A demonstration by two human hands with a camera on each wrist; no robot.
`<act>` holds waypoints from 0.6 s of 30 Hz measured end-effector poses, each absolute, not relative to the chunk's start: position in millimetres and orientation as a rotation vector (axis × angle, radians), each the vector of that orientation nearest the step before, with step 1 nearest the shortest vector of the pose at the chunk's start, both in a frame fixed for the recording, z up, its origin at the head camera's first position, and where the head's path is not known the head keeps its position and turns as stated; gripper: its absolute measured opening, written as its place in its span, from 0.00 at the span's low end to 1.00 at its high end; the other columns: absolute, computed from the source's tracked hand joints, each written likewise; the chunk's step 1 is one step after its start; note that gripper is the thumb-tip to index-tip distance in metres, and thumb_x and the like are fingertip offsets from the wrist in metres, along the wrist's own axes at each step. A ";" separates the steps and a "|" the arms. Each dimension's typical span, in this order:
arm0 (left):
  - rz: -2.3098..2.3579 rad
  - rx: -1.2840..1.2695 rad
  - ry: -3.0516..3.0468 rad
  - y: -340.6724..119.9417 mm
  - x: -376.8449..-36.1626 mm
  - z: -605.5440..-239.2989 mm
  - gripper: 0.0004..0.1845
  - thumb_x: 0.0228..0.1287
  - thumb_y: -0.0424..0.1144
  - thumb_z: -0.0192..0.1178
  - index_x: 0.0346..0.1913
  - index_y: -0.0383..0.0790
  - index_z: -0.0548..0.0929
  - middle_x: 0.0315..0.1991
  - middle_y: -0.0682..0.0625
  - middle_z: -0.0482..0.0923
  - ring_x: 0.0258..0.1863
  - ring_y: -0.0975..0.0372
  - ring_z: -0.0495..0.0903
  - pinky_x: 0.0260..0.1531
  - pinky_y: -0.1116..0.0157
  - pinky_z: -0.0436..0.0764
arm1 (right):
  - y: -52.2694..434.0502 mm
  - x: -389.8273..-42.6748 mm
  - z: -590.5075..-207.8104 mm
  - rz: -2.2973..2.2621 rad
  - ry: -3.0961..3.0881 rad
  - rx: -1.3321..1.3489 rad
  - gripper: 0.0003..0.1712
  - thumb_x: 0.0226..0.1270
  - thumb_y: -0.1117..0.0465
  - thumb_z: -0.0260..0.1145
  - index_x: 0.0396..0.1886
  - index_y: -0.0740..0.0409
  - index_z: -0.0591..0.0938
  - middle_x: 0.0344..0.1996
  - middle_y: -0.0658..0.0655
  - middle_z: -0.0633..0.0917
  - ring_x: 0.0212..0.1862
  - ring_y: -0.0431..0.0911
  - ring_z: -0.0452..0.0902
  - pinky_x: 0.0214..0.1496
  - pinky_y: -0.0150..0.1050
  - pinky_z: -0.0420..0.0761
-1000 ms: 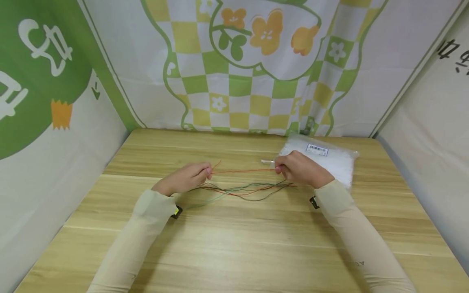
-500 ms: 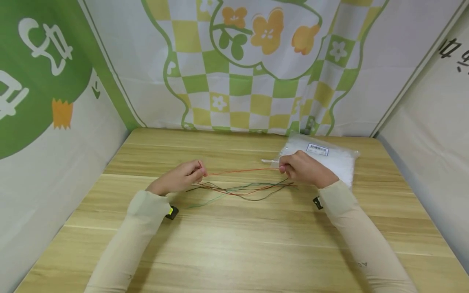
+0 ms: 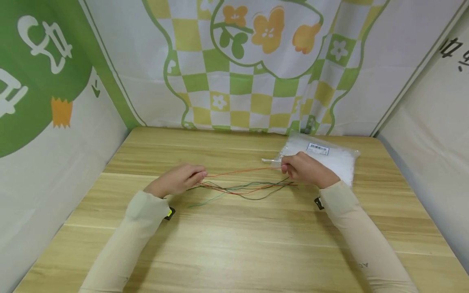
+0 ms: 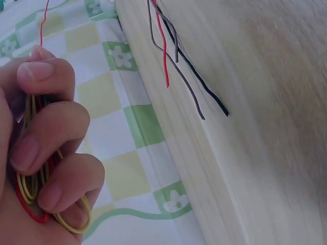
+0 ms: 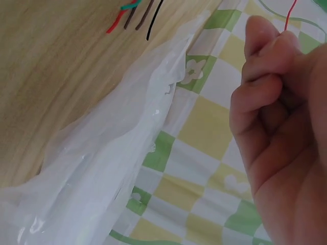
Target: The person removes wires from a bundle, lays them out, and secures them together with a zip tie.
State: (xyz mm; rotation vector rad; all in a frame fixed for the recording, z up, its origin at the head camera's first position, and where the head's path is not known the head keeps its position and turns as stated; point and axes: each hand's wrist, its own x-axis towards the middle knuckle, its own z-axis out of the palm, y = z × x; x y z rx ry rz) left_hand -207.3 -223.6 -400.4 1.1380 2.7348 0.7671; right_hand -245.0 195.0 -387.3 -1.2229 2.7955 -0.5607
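Between my two hands a thin red wire (image 3: 243, 171) runs nearly straight above the table. My left hand (image 3: 177, 179) pinches its left end. Curled under that hand's fingers in the left wrist view are loops of yellow wire (image 4: 71, 229) with some red among them. At the other end, my right hand (image 3: 307, 169) pinches the red wire between thumb and forefinger, its other fingers folded in. Just below the taut wire lies a loose bunch of red, green and dark wires (image 3: 253, 198) on the table, their cut ends spread apart. The left end is partly hidden by the left hand.
A clear plastic bag (image 3: 338, 167) of white contents, with a barcode label (image 3: 317, 149), lies behind my right hand. The wooden table (image 3: 234, 244) meets a patterned cloth (image 3: 239, 85) at its back edge.
My left hand has moved left and my right hand slightly right, with a longer stretch of red wire showing between them. The bunch on the table has stayed put.
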 end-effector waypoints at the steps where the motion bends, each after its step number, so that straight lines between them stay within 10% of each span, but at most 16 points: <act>1: 0.712 1.122 2.765 -222.4 -206.3 -399.5 0.21 0.87 0.39 0.48 0.27 0.45 0.72 0.20 0.62 0.62 0.18 0.72 0.57 0.27 0.70 0.65 | 195.3 -245.0 -387.4 -0.555 2.793 -1.218 0.16 0.79 0.70 0.61 0.26 0.59 0.79 0.16 0.44 0.76 0.20 0.35 0.66 0.34 0.34 0.73; 10: 0.301 0.988 2.860 -212.8 -197.5 -397.6 0.22 0.86 0.41 0.47 0.28 0.43 0.81 0.25 0.55 0.81 0.22 0.66 0.69 0.29 0.64 0.73 | 198.4 -245.5 -389.2 -0.526 2.792 -1.255 0.18 0.69 0.81 0.54 0.26 0.56 0.76 0.18 0.46 0.76 0.21 0.33 0.66 0.32 0.32 0.70; 18: 0.393 1.105 2.788 -212.2 -193.9 -393.3 0.19 0.84 0.40 0.53 0.27 0.51 0.72 0.20 0.62 0.66 0.19 0.71 0.60 0.22 0.70 0.60 | 202.2 -245.4 -386.4 -0.477 2.805 -1.242 0.18 0.66 0.82 0.52 0.27 0.58 0.79 0.17 0.43 0.75 0.21 0.34 0.64 0.32 0.32 0.70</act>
